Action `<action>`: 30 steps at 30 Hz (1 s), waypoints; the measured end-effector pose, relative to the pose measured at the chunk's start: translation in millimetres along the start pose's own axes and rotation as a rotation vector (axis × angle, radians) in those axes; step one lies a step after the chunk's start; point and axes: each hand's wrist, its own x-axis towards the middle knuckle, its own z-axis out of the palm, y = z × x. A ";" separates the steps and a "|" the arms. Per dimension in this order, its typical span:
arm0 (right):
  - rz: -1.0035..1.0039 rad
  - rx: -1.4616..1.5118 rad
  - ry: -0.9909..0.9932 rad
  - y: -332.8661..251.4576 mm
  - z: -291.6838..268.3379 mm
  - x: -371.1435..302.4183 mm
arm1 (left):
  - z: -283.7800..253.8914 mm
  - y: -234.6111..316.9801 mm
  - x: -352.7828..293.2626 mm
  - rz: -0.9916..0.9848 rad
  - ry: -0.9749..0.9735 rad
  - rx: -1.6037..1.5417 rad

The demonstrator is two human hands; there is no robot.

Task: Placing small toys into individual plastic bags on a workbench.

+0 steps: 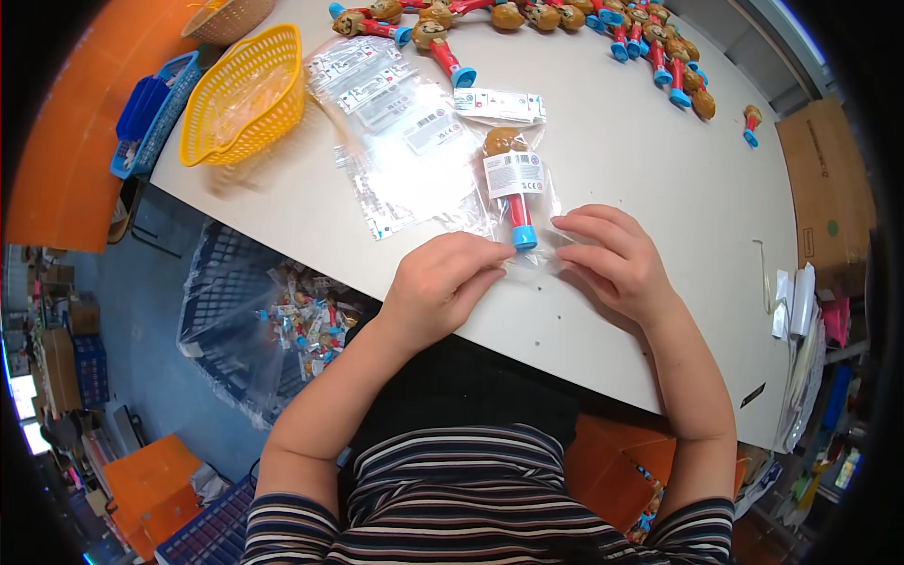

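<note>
A small toy figure (pixel 521 207) with a brown rounded head, red body and blue foot lies inside a clear plastic bag (pixel 549 193) on the table. A white printed label covers part of the figure, and the bag has a printed header strip (pixel 499 104) at its far end. By the blue foot, my left hand (pixel 441 281) pinches the bag's near left corner. My right hand (pixel 617 262) has its curled fingers at the bag's near right edge, with the thumb partly hidden. Left of the figure lies a spread stack of flat clear bags (pixel 414 160).
More toy figures (pixel 441 52) lie along the table's far side, and one (pixel 751 125) is apart at the right. A yellow basket (pixel 247 99) and a blue basket (pixel 155 113) stand at the left. Below the table edge, a lined crate (pixel 221 301) holds many bagged toys.
</note>
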 end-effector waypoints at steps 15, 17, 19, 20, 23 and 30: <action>-0.002 0.034 0.005 -3.7 0.4 0.9 | -4.6 -1.2 1.0 0.000 -0.087 -0.015; 0.022 0.076 0.007 -3.5 2.1 0.4 | -5.0 0.5 0.5 -0.063 -0.083 -0.054; 0.155 0.185 -0.006 -3.5 4.5 -1.4 | -5.4 0.4 0.7 -0.126 -0.079 -0.094; 0.155 0.185 -0.006 -3.4 4.5 -2.1 | -5.5 -0.7 1.2 -0.126 -0.079 -0.088; 0.298 0.292 -0.036 -3.7 3.9 -3.3 | -5.0 -2.4 1.7 -0.128 -0.072 -0.082; 0.472 0.387 -0.073 -8.1 6.7 1.6 | -0.9 4.1 9.4 -0.225 -0.088 0.014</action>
